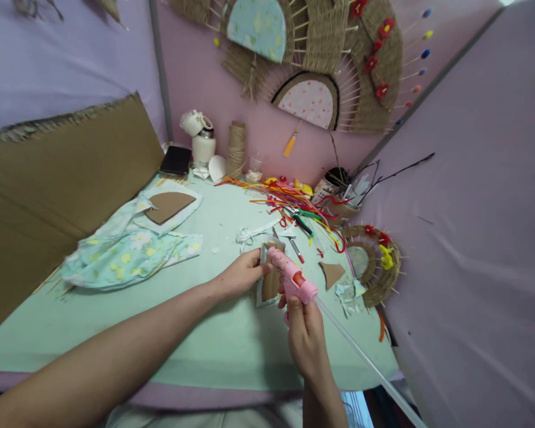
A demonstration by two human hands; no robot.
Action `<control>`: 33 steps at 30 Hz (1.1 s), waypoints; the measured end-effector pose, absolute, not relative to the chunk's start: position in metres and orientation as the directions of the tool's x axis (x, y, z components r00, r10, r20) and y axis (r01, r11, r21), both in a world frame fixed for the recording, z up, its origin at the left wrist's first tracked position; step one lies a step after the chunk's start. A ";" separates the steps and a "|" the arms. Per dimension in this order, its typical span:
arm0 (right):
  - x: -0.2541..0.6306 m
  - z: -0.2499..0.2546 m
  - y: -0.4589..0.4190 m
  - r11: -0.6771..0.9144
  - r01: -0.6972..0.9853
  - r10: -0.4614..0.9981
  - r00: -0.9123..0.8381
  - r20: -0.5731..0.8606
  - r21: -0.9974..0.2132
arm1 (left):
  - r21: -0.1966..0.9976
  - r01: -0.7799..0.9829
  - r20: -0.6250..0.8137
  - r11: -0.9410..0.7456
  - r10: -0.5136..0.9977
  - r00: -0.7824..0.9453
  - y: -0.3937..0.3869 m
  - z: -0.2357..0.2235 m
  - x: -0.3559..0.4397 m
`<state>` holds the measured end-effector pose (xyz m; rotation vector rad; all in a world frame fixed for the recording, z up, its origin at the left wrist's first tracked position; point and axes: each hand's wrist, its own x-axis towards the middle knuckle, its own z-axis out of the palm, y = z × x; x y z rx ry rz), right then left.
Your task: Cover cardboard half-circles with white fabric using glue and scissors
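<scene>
My right hand [307,333] is closed around a pink hot glue gun [294,277], its nozzle pointing forward and left. A long clear glue stick [365,356] sticks out of the gun's back end. With its fingers pinched, my left hand [243,274] grips the left edge of a small cardboard piece [271,282] that has fabric along its edges. The gun's front end is over the piece's upper part; whether the tip touches it I cannot tell. Just beyond lie white fabric scraps [258,232] and a craft knife [296,249] with a red end.
Floral fabric [138,255] and a cardboard cutout [172,206] lie to the left. Pliers [302,224] and colourful pipe cleaners [289,196] lie behind my hands. A woven half-round piece [383,267] rests at right. A twine spool [236,148] and cup of twigs [336,178] stand at the back.
</scene>
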<state>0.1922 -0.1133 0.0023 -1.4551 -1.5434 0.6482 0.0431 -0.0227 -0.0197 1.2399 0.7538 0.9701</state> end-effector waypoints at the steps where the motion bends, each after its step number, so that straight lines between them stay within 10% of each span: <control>1: 0.192 0.003 -0.113 0.162 0.496 0.968 0.086 0.234 -0.853 | 0.982 -0.184 0.034 0.048 0.907 0.420 -0.023 -0.020 0.043; 33: 0.193 0.010 -0.111 0.166 0.493 0.962 0.109 0.250 -0.854 | 0.986 -0.159 0.013 0.058 0.911 0.413 -0.024 -0.016 0.043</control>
